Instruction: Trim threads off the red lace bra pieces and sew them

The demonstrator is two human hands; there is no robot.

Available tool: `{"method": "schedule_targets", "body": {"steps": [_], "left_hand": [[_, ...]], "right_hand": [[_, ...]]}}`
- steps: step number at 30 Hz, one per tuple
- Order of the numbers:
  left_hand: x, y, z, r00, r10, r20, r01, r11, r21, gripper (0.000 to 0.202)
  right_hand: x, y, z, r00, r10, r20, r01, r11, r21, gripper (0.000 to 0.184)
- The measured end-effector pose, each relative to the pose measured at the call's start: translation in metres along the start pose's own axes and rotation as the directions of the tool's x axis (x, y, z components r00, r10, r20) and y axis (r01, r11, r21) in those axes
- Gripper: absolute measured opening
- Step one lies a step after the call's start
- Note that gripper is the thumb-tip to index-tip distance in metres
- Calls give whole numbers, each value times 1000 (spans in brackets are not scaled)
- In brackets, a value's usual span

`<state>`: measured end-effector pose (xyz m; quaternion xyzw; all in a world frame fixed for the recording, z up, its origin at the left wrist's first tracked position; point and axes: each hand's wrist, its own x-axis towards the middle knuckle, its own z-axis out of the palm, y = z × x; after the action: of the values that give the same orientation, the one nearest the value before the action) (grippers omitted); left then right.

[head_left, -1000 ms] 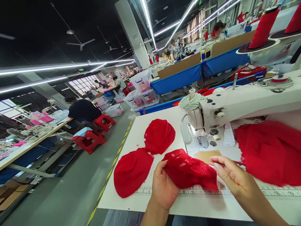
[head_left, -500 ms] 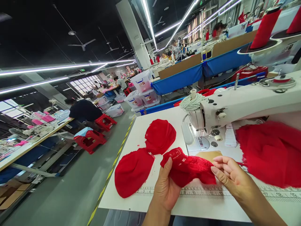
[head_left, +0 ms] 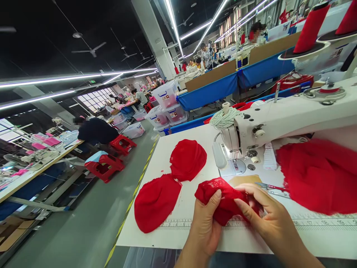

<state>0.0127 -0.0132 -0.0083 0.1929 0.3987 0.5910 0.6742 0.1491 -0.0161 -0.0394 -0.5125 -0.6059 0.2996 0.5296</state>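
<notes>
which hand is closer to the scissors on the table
Right. The right hand is just on the near side of the scissors; the left hand is farther off, to their left.

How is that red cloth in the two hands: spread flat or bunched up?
Bunched up: the red cloth shows folds and creases, gathered between the left hand and the right hand.

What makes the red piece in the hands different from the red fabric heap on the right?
The held piece is bunched between the left hand and right hand, while the fabric heap lies loose on the white table. The held piece looks smaller; the fabric heap spreads wider. Both are red fabric.
</notes>
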Motion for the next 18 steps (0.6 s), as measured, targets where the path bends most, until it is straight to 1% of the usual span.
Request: {"method": "schedule_targets", "body": {"steps": [3,5,8,10,12,15,18], "left_hand": [[-3,-5,1,999,-15,43,14,1000,13,34],[-4,-7,3,1000,-3,8,2,1000,22,35],[-4,-8,5,996,52,-69,-49,997,51,35],[-5,-8,7,995,69,-76,-62,994,88,33],[-6,-9,8,995,61,-77,-53,993,103,32],[-9,-9,9,992,55,-117,-47,996,70,33],[-12,0,9,982,71,-174,-68,997,25,33]], "right_hand": [[1,0,4,1000,-23,10,22,999,30,17],[2,2,3,999,-33,-2,33,999,21,13],[4,2,-2,1000,-22,13,22,1000,-6,12],[6,1,-6,1000,-7,20,7,1000,-22,13],[7,0,-9,999,2,35,-1,1000,-22,15],[9,-3,-11,998,16,68,-16,1000,-5,17],[9,-4,-14,996,52,79,-56,997,50,18]]}}
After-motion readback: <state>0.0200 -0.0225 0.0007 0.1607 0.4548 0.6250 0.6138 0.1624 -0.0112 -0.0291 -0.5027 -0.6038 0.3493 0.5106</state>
